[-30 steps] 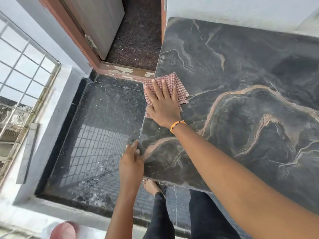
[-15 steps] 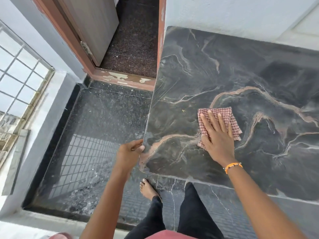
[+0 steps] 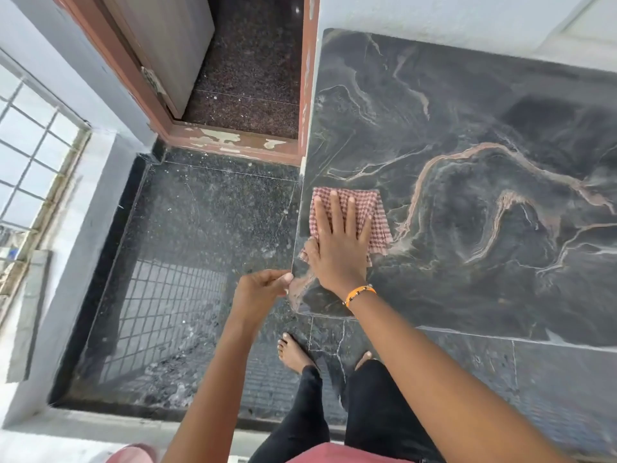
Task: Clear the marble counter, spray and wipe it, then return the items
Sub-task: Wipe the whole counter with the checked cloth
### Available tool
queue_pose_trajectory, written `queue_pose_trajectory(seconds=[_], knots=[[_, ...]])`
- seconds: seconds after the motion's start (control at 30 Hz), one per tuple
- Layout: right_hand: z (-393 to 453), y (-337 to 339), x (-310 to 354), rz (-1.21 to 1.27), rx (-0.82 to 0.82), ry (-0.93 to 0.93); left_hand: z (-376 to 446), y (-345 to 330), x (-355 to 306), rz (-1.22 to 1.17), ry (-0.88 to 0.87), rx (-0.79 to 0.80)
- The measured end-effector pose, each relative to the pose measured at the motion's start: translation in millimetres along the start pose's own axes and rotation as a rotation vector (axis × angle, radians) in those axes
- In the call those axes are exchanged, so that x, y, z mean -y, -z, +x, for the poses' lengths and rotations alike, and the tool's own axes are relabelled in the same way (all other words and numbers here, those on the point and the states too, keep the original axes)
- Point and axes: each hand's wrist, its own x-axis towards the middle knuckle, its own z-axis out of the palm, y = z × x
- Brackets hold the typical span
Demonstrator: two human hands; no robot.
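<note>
Since half a second ago the right hand and the cloth under it have slid from the middle of the worktop back to its left edge, while the left hand has stayed at the near left corner.

Filling the right half of the frame, the worktop is a dark marble slab with pale tan veins, bare of items, so the wiping step looks well under way. Stone like this is heavy, rigid and slick when damp; it needs no holding, only steady pressure.

At centre frame, the cloth is a small folded square in red and white check, lying flat against the slab's left edge with one corner just over it. It is light, soft and limp, likely to bunch or slip off the edge, so it is best handled with a flat palm over its middle.

Right-hand fingers are straight and spread, pressing the cloth down. Left-hand fingers are curled round the slab's corner edge, bracing there.
</note>
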Motion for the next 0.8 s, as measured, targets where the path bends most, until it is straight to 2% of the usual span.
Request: queue_pose_trajectory(seconds=[0.13, 0.3, 0.43, 0.57, 0.7, 0.8], knots=[[11, 0, 20, -0.027, 0.032, 0.196, -23, 5, 17, -0.086, 0.054, 0.047], [-33, -9, -2, -0.048, 0.057, 0.544, -45, 1, 30, -0.138, 0.134, 0.064], [-58, -12, -43, -0.073, 0.033, 0.623, -50, -4, 31, -0.187, 0.112, 0.037], [-64, -3, -93, -0.065, 0.042, 0.462, -54, -9, 30, -0.205, 0.082, -0.018], [-78, 5, -133, -0.01, 0.023, 0.15, -58, -14, 34, -0.231, 0.049, -0.056], [-100, 2, -132, 0.054, -0.058, -0.096, -62, -17, 38, -0.263, 0.018, -0.082]])
